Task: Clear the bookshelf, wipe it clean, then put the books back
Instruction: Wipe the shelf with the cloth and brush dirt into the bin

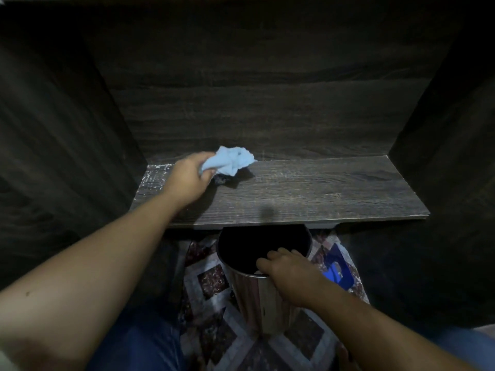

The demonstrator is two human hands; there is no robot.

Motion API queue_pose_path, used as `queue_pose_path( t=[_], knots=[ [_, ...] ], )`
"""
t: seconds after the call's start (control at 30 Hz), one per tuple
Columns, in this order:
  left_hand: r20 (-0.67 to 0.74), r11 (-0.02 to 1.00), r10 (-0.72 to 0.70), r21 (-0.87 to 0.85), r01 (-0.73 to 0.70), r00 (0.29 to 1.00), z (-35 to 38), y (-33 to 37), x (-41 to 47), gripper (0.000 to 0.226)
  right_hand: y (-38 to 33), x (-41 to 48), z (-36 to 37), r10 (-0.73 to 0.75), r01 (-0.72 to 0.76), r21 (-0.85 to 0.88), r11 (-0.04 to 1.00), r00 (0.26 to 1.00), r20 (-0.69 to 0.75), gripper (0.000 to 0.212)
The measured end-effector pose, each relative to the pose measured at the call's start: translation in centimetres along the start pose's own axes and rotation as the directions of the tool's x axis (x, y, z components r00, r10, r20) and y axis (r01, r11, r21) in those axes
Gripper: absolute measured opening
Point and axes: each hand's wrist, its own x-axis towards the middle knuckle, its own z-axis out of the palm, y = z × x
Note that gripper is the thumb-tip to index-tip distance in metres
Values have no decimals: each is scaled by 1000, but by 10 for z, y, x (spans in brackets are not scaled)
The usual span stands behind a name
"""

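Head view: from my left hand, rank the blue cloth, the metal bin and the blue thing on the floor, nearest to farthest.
1. Blue cloth: gripped in the left hand, on the shelf.
2. Metal bin: below the shelf's front edge.
3. Blue thing: lower right, past the bin.

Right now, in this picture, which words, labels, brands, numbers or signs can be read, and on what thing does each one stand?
None: no text can be read in this view.
The shelf, the blue cloth in the left hand and the metal bin that the right hand grips show no print.
The blue thing beside the bin is too dim and blurred to tell.
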Motion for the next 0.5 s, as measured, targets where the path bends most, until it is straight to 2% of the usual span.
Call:
queue_pose_path(
  t=[0.23, 0.5],
  knots=[
    [-73, 987, 14, 158, -3, 997, 25, -34, 42, 29, 6, 18, 10, 21, -21, 8, 1000, 1000, 4, 37],
    [25, 923, 96, 372, -98, 995, 44, -40, 53, 30, 16, 19, 20, 35, -35, 16, 999, 999, -14, 40]
  ],
)
